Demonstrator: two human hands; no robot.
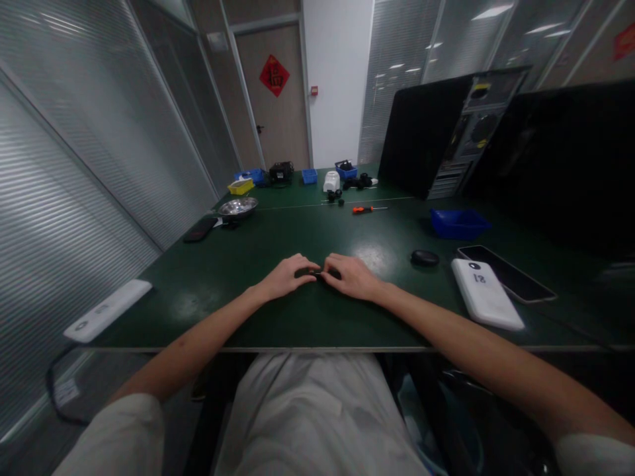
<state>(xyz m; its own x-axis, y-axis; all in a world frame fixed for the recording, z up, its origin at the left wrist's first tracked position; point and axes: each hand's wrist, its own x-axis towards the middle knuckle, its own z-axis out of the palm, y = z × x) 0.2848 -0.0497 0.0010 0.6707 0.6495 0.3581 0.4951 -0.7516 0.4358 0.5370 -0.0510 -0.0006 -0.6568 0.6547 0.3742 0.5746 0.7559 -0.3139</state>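
Observation:
My left hand (286,277) and my right hand (351,277) meet just above the green tabletop, near its front middle. A small dark part (318,272) with a light glint lies between their fingertips. The thumb and fingers of my left hand close on its left end. On the other end, my right hand pinches with thumb and forefinger. Most of the part is covered by the fingertips, and its exact kind is too small to make out.
On the green table (297,324), a black mouse (424,258), a white power bank (486,294) and a dark phone (526,281) lie right. Farther back are a blue tray (457,225), an orange-handled screwdriver (364,209) and a metal bowl (239,207). A white power strip (109,311) sits left.

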